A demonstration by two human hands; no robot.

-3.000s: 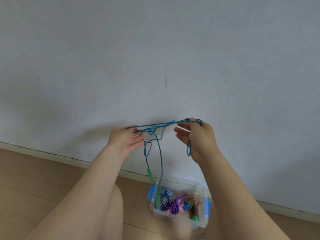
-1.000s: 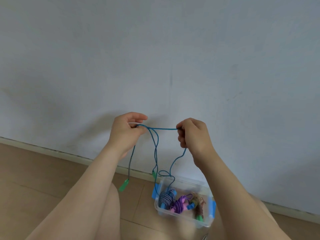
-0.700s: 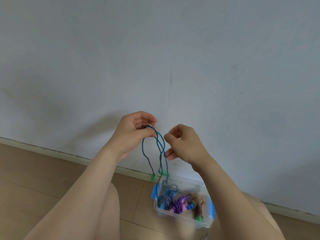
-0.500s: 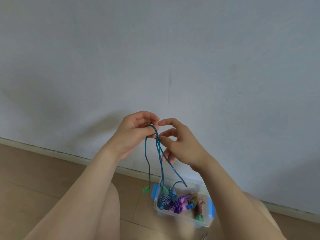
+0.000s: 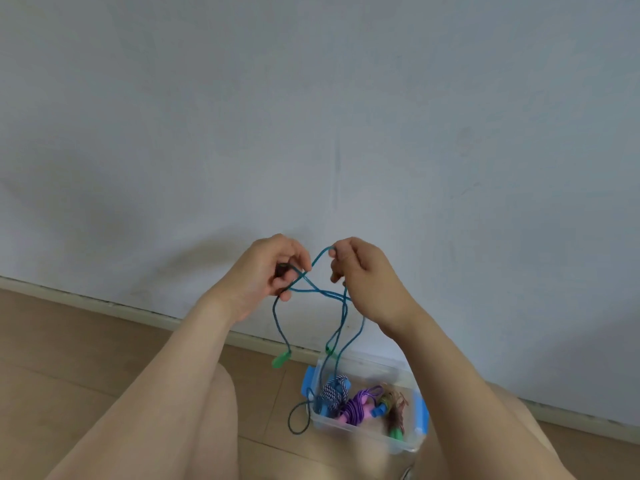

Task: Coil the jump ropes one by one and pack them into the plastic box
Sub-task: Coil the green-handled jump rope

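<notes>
We've got left hand [image 5: 265,271] curled round the gathered teal jump rope [image 5: 343,311] and right hand [image 5: 369,275] pinching a loop, so lay even loops, tails untangled, above the plastic box [image 5: 349,432].

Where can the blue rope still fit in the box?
Bare strip along the far rim of the clear plastic box, behind the coils. The middle is crowded: blue-white striped rope, purple rope, brownish rope.
</notes>
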